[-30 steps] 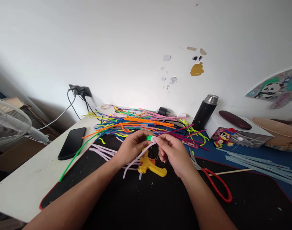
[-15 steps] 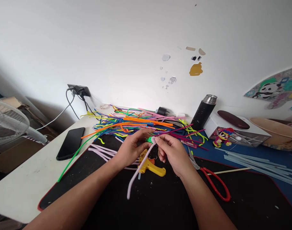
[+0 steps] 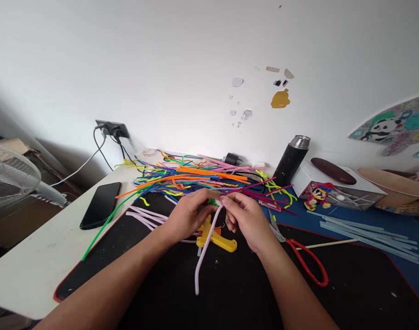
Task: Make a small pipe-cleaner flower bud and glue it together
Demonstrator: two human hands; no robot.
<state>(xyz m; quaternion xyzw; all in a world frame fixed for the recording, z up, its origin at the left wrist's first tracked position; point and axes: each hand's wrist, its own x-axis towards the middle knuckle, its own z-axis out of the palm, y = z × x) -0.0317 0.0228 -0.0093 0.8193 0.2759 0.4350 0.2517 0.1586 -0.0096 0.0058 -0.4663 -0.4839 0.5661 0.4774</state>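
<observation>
Between my two hands is a small green piece [image 3: 212, 201], mostly covered by fingers, with a pale lilac pipe cleaner [image 3: 205, 254] hanging down from it. My left hand [image 3: 190, 211] pinches the green piece from the left. The fingertips of my right hand [image 3: 244, 215] close on the lilac pipe cleaner's upper end, against the green piece. Beneath the hands a yellow hot glue gun [image 3: 223, 241] lies on the black mat [image 3: 161, 293], partly hidden. More lilac pipe cleaners [image 3: 146, 217] lie left of my left hand.
A heap of coloured pipe cleaners [image 3: 195, 174] runs along the wall. Red-handled scissors [image 3: 307, 263] and glue sticks [image 3: 371, 236] lie on the right. A black flask [image 3: 292, 160] stands behind them, near a small figure [image 3: 317, 197]. A phone [image 3: 101, 206] lies at left.
The hanging end of the lilac pipe cleaner has swung right and hangs more steeply. My left fingers now cover more of the green piece. Both hands stay in nearly the same place.
</observation>
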